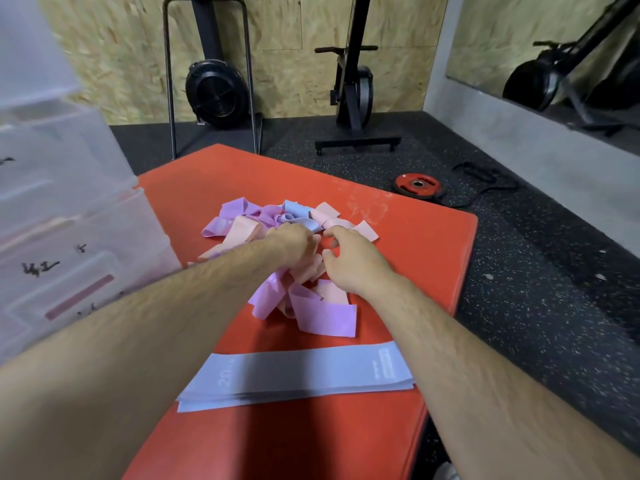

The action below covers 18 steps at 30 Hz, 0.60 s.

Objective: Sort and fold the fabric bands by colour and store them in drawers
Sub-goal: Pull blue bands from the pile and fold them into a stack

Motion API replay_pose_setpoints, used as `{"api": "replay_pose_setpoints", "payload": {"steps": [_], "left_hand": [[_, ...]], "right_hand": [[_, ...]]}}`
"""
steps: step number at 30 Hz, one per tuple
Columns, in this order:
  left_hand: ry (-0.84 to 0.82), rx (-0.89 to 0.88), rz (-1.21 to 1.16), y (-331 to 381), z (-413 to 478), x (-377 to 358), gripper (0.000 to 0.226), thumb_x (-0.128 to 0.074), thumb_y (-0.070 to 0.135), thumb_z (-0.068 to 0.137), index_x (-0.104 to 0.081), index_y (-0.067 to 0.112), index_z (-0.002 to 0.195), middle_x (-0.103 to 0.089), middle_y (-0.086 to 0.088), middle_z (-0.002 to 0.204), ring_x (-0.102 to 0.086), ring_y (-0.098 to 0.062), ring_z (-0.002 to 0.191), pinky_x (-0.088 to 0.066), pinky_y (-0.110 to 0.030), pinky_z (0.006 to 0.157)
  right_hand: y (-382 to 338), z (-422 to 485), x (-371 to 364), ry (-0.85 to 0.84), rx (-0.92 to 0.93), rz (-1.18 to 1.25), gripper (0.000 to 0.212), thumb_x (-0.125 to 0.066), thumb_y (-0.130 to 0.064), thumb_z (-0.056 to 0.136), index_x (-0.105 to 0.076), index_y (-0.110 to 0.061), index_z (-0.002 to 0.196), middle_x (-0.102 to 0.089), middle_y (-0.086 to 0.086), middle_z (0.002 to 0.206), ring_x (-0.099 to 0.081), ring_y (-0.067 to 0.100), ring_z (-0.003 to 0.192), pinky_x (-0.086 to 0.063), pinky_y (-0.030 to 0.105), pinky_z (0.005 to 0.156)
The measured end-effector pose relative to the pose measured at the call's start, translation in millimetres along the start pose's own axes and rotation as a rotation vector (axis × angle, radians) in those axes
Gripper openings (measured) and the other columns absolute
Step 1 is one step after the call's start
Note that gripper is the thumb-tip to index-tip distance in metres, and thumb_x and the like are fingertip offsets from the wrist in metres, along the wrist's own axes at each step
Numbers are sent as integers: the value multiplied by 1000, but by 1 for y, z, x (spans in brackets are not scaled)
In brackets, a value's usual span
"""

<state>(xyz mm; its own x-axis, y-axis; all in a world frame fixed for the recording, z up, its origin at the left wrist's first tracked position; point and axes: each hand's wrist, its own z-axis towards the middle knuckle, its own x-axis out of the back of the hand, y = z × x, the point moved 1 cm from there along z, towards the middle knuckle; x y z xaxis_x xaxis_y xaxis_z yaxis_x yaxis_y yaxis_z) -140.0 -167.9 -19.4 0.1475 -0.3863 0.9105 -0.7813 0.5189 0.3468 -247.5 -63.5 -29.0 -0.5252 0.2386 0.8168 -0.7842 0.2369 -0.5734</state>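
Left: clear drawer unit (69,220) walls me in beside the red mat (415,261).
Middle: loose band pile (263,216) covers the mat.
Near: blue band stack (294,372) lies crosswise before me.
Right: bare mat beside the pile, room for my reach.

The back wall (284,64) is chipboard panelling. The floor (519,306) is dark speckled rubber. Two black exercise machines stand against that wall: a fan unit (216,95) in a metal frame and an upright one (356,91) on a flat base. To the right, a grey wall (485,140) carries what seems to be a mirror (554,46). A red weight plate (418,184) lies beside a black strap (485,178).
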Motion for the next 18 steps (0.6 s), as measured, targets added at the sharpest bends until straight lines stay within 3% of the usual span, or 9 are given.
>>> {"api": "replay_pose_setpoints", "payload": {"steps": [4, 7, 10, 15, 18], "left_hand": [[124, -15, -18, -9, -3, 10, 25, -37, 22, 103, -56, 13, 89, -65, -11, 102, -61, -31, 93, -52, -44, 83], [180, -89, 2, -1, -25, 28, 34, -33, 17, 104, -48, 7, 75, -60, -18, 93, -57, -36, 91, -47, -50, 82], [246, -111, -54, 6, -49, 53, 35, -31, 17, 104, -53, 0, 83, -58, -17, 97, -53, -34, 94, -44, -47, 86], [323, -204, -132, 24, -94, 93, 42, -32, 25, 106, -60, -2, 93, -64, -12, 95, -62, -30, 88, -50, -40, 82], [397, -240, -208, 38, -126, 121, 39, -36, 30, 105, -61, 4, 92, -58, -5, 89, -54, -20, 81, -47, -41, 79]], "right_hand": [[-2, -7, 8, -6, 15, -56, 39, -51, -26, 98, -50, -25, 137, -57, -1, 131, -58, 25, 117, -51, 45, 95], [-9, -15, 15, -20, 34, -78, 46, -52, -22, 98, -46, -26, 143, -50, -4, 143, -54, 23, 126, -48, 45, 101], [-22, -27, 21, 0, 98, -104, 47, -52, -17, 96, -46, -24, 142, -46, -3, 147, -51, 26, 130, -47, 47, 102], [-43, -42, 39, 127, 188, -2, 49, -52, -17, 98, -43, -22, 147, -46, -1, 148, -46, 26, 134, -43, 45, 105], [-56, -50, 55, 242, 202, 117, 57, -54, -21, 99, -36, -22, 153, -42, 1, 154, -42, 26, 139, -38, 43, 112]]}}
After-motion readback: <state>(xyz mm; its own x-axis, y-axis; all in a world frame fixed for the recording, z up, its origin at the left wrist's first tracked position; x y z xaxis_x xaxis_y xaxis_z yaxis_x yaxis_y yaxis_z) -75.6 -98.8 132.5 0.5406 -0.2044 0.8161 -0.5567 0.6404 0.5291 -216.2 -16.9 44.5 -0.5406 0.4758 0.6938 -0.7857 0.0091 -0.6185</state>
